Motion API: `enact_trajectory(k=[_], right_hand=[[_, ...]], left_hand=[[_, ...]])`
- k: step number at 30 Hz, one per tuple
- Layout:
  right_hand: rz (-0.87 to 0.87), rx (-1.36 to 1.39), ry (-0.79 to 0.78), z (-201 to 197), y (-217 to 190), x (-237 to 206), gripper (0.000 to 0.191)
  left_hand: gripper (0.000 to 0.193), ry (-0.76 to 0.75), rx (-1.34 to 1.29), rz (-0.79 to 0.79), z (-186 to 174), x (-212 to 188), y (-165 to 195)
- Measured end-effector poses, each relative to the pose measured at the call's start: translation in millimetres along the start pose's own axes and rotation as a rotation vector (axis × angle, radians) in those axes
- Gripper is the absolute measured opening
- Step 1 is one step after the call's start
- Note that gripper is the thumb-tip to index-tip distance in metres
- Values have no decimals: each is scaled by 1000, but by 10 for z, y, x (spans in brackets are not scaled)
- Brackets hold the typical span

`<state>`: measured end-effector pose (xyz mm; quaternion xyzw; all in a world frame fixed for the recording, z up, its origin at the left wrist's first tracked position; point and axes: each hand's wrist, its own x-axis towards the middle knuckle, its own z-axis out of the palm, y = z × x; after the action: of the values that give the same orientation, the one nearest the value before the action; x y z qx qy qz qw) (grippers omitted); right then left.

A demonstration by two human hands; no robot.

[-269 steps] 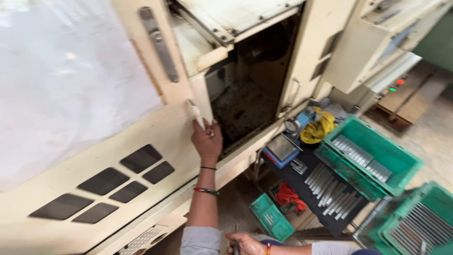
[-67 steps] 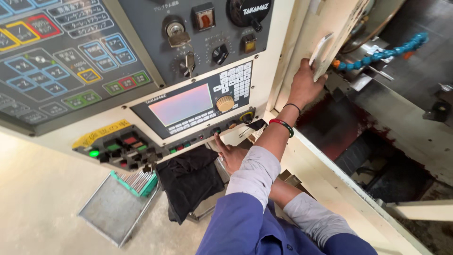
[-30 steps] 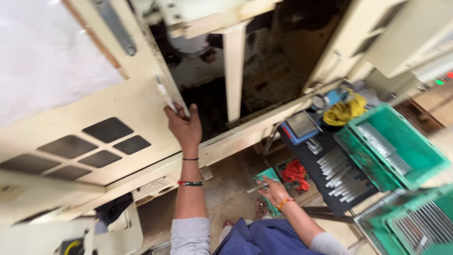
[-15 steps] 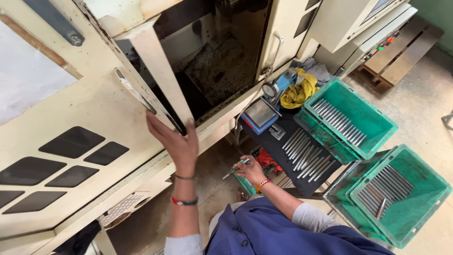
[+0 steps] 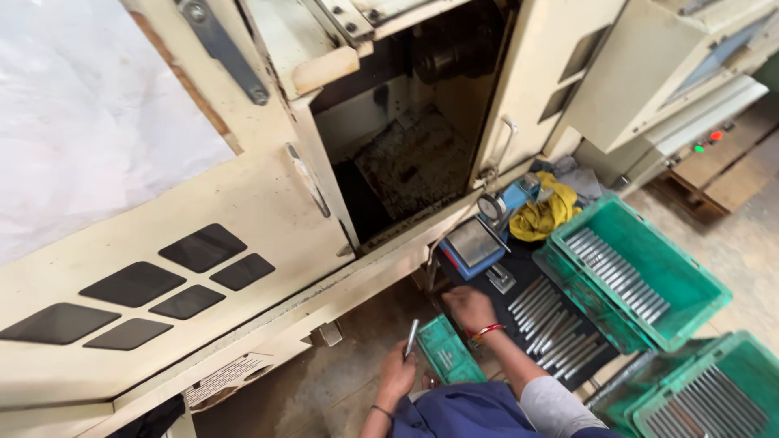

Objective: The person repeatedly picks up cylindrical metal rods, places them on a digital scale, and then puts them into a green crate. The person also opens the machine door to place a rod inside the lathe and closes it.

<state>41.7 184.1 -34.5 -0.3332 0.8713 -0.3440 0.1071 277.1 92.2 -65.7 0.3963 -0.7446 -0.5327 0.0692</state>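
My left hand (image 5: 397, 375) is low in front of the cream machine and grips a thin metal rod (image 5: 411, 337) that points upward. Just right of it, my right hand (image 5: 470, 308), with a red band on its wrist, reaches over the edge of a black mat (image 5: 519, 268) with its fingers curled; I cannot tell whether it holds anything. Several metal rods (image 5: 545, 316) lie in rows on the mat. A small green box (image 5: 450, 354) sits between my two hands. The machine's sliding door (image 5: 203, 235) is slid aside, and the dark work chamber (image 5: 406, 154) shows.
A blue gauge stand (image 5: 475, 242) and a yellow cloth (image 5: 550, 215) lie at the mat's far end. Two green crates (image 5: 680, 280) (image 5: 734, 361) holding several rods stand to the right. A second cream machine (image 5: 649, 89) is at the far right, above a concrete floor.
My left hand has let go of the machine door and dropped down beside the right one. The rod seen in my right hand is now in my left. The camera has tilted down and right.
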Motion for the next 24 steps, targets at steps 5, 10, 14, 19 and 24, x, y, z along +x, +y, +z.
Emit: enact_trajectory(k=[5, 10, 14, 19, 24], right_hand=[[430, -415, 101, -579, 333, 516, 79], [355, -417, -158, -862, 512, 703, 83], [345, -424, -248, -872, 534, 818, 92], [504, -419, -390, -851, 573, 916, 79], [489, -431, -304, -793, 624, 876, 89]], left_hand=[[28, 86, -65, -88, -167, -95, -118], [31, 104, -9, -188, -152, -141, -139], [32, 81, -87, -180, -73, -103, -88], [30, 58, -18, -119, -46, -44, 90], [29, 51, -33, -166, -59, -11, 331]])
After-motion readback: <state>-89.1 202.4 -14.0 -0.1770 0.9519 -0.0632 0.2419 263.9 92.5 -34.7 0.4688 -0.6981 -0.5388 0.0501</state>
